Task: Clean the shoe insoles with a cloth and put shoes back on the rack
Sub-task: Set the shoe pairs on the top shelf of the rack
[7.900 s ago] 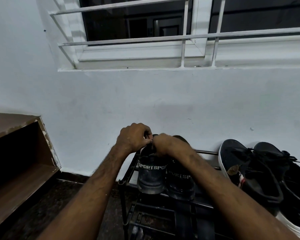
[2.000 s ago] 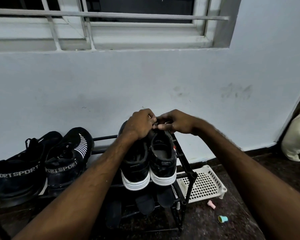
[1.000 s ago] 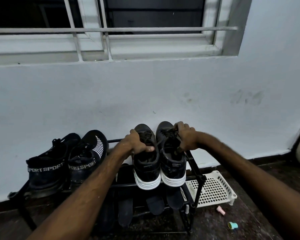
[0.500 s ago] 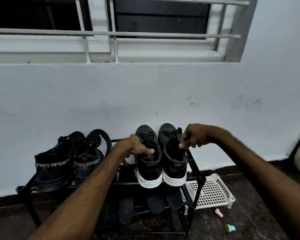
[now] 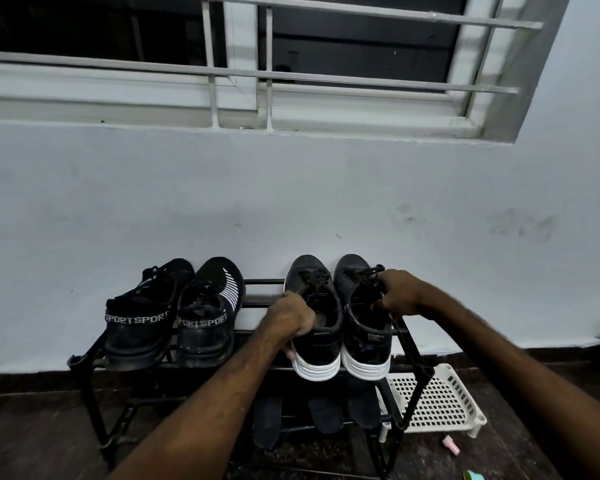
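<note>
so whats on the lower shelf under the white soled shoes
Three dark insoles lean on the lower rung of the rack, below the white-soled shoes. Their upper ends are hidden behind the shoes' heels and the top shelf.

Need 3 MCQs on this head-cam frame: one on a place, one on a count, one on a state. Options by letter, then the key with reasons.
1. Where does the white perforated tray lie?
A. on the rack's top shelf
B. on the floor to the right of the black shoe rack
C. on the window sill

2. How many shoes sit on the top shelf?
A. two
B. three
C. four

3. What is the left hand doing?
A. gripping the side of the left white-soled black sneaker
B. wiping with a cloth
C. hanging free

Key:
1 B, the tray rests on the dark floor past the rack's right leg.
2 C, two SPORT-banded black shoes plus two white-soled sneakers.
3 A, its fingers wrap that sneaker's side near the heel, while the right hand holds the right white-soled black sneaker at its laces.
</note>
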